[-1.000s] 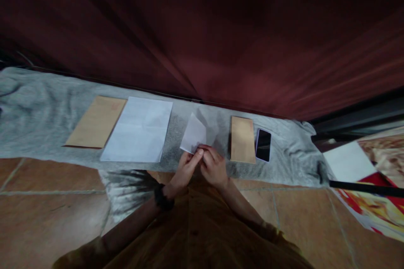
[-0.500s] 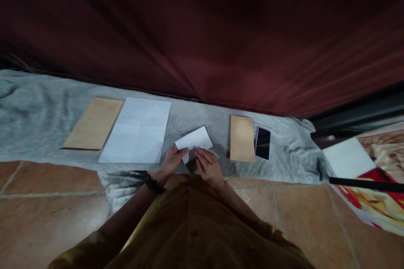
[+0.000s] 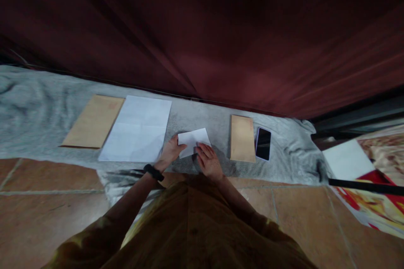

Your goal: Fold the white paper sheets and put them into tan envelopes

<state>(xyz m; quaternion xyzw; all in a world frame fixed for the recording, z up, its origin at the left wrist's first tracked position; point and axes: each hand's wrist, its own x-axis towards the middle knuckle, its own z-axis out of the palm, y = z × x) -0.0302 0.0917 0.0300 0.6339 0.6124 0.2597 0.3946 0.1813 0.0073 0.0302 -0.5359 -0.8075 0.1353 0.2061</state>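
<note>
White paper (image 3: 193, 141), folded small, lies on the grey cloth (image 3: 38, 109) right between the two hands. It sits just past the fingertips, on the side away from the body. Its long side runs from left to right, a bit tilted.

The left hand (image 3: 172, 151) pinches the paper's left edge with thumb and fingers. The right hand (image 3: 208, 160) lies flat, fingers close together, and its tips press down on the near right edge. Both hands touch the paper, so neither one is nearer. A black band (image 3: 153, 172) goes round the left wrist.

Left of the left hand lies a big white sheet (image 3: 136, 128), with fold lines in it. A brown envelope (image 3: 94, 121) touches the sheet's far side. Right of the right hand, near but not touching, lies a second envelope (image 3: 242, 138), and a dark phone (image 3: 263, 143) is just beside it. A dark red curtain (image 3: 221, 42) hangs beyond the hands.

The first envelope has a faint red mark in one corner, too blurry to read. No other words show.
</note>
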